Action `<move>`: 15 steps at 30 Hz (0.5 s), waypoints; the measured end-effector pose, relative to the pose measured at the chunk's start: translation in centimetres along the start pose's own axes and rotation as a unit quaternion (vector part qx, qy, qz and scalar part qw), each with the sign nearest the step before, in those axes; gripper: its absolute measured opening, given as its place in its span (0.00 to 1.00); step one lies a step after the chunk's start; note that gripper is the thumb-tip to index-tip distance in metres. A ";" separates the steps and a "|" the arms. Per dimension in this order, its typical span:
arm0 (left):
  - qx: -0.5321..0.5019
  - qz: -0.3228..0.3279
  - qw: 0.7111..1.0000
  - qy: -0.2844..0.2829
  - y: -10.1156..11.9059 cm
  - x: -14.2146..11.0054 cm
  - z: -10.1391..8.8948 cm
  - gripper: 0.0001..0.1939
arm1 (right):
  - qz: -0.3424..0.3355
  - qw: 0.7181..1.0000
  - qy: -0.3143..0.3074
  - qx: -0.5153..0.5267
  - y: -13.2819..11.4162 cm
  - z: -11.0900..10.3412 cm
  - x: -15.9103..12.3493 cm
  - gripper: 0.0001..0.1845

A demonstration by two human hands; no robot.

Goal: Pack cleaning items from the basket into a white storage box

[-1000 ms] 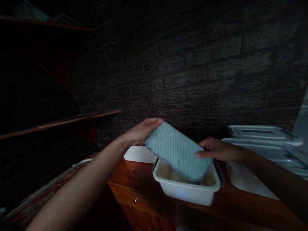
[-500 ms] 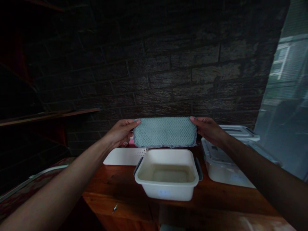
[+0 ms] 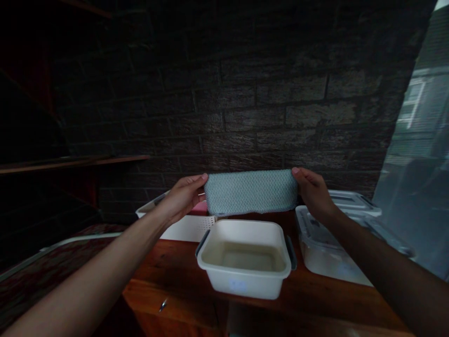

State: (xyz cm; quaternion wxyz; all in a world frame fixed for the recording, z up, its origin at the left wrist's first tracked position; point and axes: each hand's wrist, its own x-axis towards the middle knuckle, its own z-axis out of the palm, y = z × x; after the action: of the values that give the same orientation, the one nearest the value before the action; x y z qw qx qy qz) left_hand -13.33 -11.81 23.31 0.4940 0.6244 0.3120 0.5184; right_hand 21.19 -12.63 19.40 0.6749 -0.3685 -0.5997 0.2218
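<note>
1. Left hand (image 3: 184, 194): you pinch the upper left corner of the pale green cloth (image 3: 250, 192), thumb on its near face. Right hand (image 3: 313, 189): you pinch the opposite upper corner the same way. Neither hand is free.

2. Cloth position: held up between your hands, its top edge nearly level, above and seemingly behind the open white bin (image 3: 242, 284). Exact depth cannot be told from this one view.

3. Bin: upright on the wooden cabinet top (image 3: 168, 262), dark handles at its sides. Interior is dim; cannot tell whether liquid lies in it.

4. Risk, slip: each grip appears confined to a corner. Should one thumb loosen, that side would probably drop and the panel fold or twist.

5. Risk, snag: if you lower it off-centre, the lower edge could catch the bin's rim or right handle (image 3: 292, 253).

6. Risk, knock: the perforated basket (image 3: 189, 228) sits near your left hand, the lidded container (image 3: 333, 262) near your right; a wide sweep could bump either.

7. Risk, misjudgement: poor light against the dark brick wall (image 3: 273, 103) may hide edges.
</note>
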 end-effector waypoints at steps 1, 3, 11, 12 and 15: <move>0.012 0.016 1.000 0.006 -0.1 -0.1 0.1 0.12 | -0.010 1.000 0.014 -0.018 -0.1 0.0 -0.1 0.23; 0.046 0.050 0.997 0.031 -0.3 -0.2 0.4 0.13 | -0.033 0.997 0.041 -0.060 -0.3 -0.1 -0.2 0.23; 0.131 0.174 0.967 0.132 -1.6 -0.2 1.6 0.15 | -0.071 0.986 0.094 -0.119 -0.7 0.5 -1.5 0.26; 0.149 0.185 0.961 0.145 -1.8 -0.2 1.7 0.15 | -0.076 0.984 0.097 -0.127 -0.7 0.5 -1.7 0.26; 0.191 0.203 0.947 0.163 -2.3 -0.2 1.8 0.15 | -0.084 0.980 0.104 -0.150 -0.9 0.2 -2.1 0.25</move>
State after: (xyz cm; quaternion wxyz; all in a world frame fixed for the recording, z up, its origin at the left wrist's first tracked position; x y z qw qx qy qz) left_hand -11.39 -11.75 21.10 0.1926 0.6637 0.3482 0.6334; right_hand 20.45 -14.66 18.71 0.6870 -0.4350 -0.5812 0.0326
